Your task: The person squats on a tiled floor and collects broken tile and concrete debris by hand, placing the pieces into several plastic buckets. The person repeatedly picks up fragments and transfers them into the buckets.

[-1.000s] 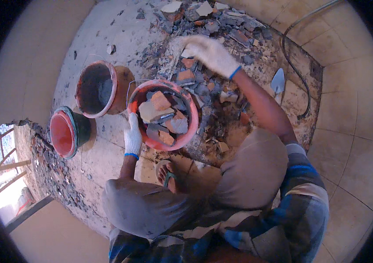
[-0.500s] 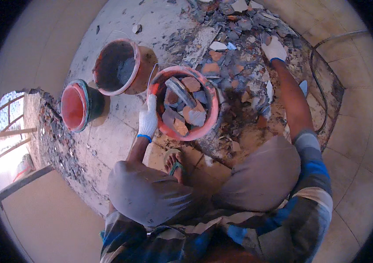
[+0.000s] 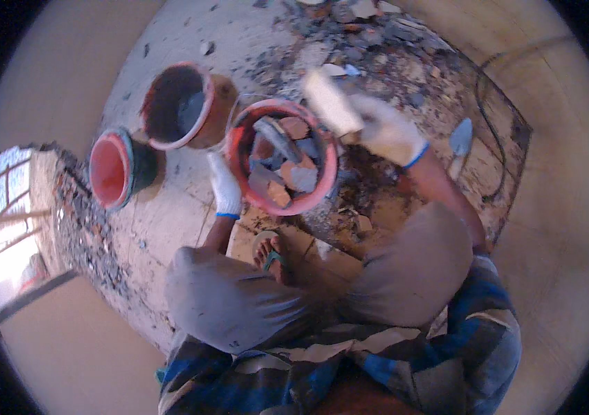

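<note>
A red-rimmed bucket (image 3: pixel 333 162) holding several chunks of broken tile and masonry (image 3: pixel 277 142) stands before me. My left hand (image 3: pixel 225 185), in a white knitted glove with a blue cuff, lies against the bucket's left outer side, its fingers stretched out. My right hand (image 3: pixel 388 131), gloved alike and smeared by motion, is closed on a pale, flat piece of broken tile (image 3: pixel 330 102). That piece hangs tilted over the bucket's right rim.
An orange-brown bucket (image 3: pixel 209 114) and a smaller green one with a red inside (image 3: pixel 128 169) lean at the left. Rubble (image 3: pixel 391 55) covers the floor beyond. At the right are a trowel (image 3: pixel 460 137) and a dark cable (image 3: pixel 477 93). My sandalled foot (image 3: pixel 273 259) is near the bucket.
My right hand has come from the far-right rubble to the bucket, bringing the pale tile piece. My left hand has slipped off the rim onto the bucket's outer side. The trowel now shows.
</note>
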A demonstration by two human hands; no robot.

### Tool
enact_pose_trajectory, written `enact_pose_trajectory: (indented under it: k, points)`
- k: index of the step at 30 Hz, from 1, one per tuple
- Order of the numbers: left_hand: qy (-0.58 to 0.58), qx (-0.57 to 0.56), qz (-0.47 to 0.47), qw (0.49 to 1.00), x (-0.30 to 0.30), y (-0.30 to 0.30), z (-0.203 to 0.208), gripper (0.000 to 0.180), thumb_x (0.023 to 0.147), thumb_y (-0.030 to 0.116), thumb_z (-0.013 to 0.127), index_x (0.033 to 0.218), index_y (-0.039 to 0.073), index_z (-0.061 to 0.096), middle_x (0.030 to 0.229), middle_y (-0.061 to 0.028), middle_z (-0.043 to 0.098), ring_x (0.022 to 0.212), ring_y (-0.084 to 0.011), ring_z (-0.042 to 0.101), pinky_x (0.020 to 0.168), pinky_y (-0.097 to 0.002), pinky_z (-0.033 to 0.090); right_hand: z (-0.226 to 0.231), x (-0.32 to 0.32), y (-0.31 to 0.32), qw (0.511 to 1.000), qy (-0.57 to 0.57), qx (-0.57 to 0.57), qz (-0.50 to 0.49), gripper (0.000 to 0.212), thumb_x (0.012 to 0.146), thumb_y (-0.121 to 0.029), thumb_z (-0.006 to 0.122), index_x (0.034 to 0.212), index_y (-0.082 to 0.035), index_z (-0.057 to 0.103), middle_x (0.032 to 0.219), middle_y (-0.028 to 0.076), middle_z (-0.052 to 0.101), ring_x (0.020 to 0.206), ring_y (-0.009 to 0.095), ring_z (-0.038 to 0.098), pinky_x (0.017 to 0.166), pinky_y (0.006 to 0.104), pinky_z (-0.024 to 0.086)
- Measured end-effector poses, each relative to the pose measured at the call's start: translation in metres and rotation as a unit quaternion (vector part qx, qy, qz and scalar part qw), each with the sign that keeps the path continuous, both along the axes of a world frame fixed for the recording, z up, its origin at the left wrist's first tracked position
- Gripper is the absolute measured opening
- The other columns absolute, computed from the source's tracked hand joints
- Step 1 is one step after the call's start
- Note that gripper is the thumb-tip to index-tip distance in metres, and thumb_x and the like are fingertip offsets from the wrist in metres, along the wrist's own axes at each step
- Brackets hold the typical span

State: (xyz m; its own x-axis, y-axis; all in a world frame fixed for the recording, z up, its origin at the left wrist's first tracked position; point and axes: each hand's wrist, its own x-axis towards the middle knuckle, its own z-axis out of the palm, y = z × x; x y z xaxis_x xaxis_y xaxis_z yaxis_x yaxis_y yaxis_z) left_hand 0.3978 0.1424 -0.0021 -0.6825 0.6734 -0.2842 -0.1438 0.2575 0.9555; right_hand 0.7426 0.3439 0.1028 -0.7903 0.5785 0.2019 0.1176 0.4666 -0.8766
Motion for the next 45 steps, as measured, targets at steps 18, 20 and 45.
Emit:
enact_pose_trajectory:
  k: [18,20,45]
  points:
    - [-0.024,0.005,0.011,1.000,0.008,0.007,0.013,0.081,0.116,0.065,0.044,0.150,-0.007,0.063,0.144,-0.0139,0.070,0.129,-0.0232,0.065,0.113,-0.0388,0.050,-0.139,-0.060,0.119,0.904,-0.282,0.210,-0.244,0.087,0.088,-0.058,0.077,0.162,-0.017,0.054,0.147,0.024,0.063,0.133,0.050,0.059,0.108,0.0633,0.051]
    - [-0.034,0.003,0.012,0.999,0.010,0.008,0.017,0.079,0.117,0.062,0.045,0.150,-0.007,0.062,0.145,-0.0142,0.069,0.130,-0.0230,0.065,0.114,-0.0386,0.050,-0.145,-0.076,0.122,0.894,-0.307,0.235,-0.226,0.090,0.087,-0.059,0.078,0.162,-0.017,0.054,0.142,0.023,0.064,0.126,0.050,0.060,0.103,0.0652,0.051]
    - [0.089,-0.039,-0.004,0.995,-0.010,0.003,-0.013,0.085,0.114,0.068,0.046,0.122,-0.013,0.072,0.102,-0.0171,0.077,0.100,-0.0209,0.065,0.090,-0.0437,0.054,-0.048,-0.012,0.043,0.922,0.034,-0.283,-0.262,0.081,0.091,-0.029,0.083,0.157,0.000,0.047,0.133,0.014,0.068,0.117,0.022,0.068,0.101,0.0376,0.056]
